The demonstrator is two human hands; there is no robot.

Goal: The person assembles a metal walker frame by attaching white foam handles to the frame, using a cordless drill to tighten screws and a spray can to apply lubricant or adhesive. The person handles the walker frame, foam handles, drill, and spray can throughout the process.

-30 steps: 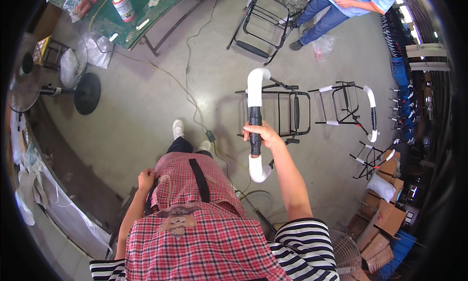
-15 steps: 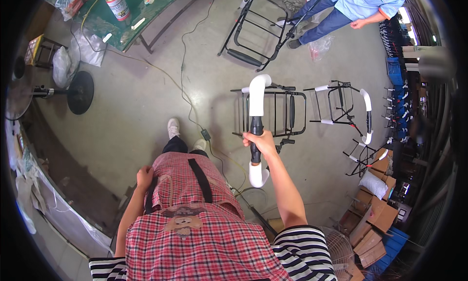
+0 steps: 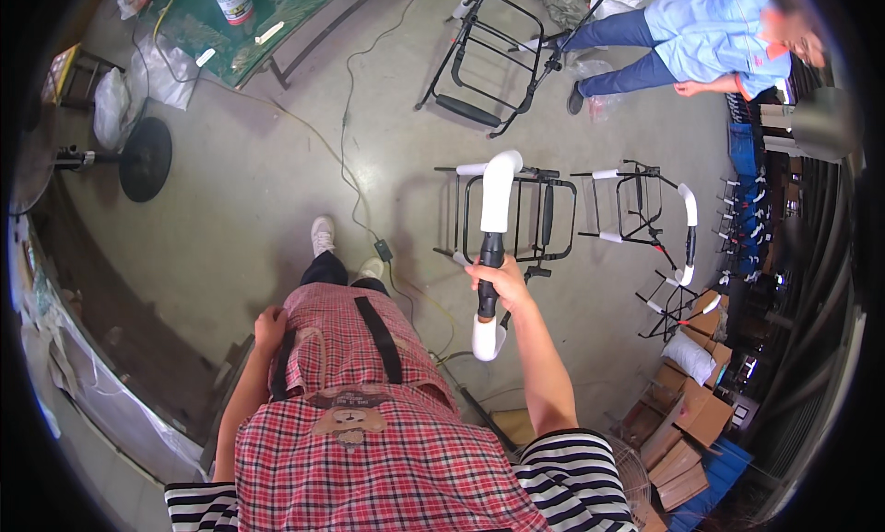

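My right hand (image 3: 499,281) is closed around the black foam grip of a folding metal frame (image 3: 492,246) whose handle ends are wrapped in white sleeves. I hold the frame out in front of me, above the concrete floor. Its black tubes (image 3: 516,218) hang down beyond my hand. My left hand (image 3: 270,327) rests at my hip against the edge of my red checked apron (image 3: 359,384), holding nothing that I can see.
A second frame with white-wrapped handles (image 3: 645,218) stands on the floor to the right, a third (image 3: 493,57) lies farther off. A person in blue (image 3: 682,43) stands at the top right. Cardboard boxes (image 3: 691,412) sit lower right. A round-based stand (image 3: 138,159) and cables (image 3: 350,117) lie left.
The frame in my right hand has stayed in my grip and shifted slightly as I moved forward. The person in blue has come further into view.
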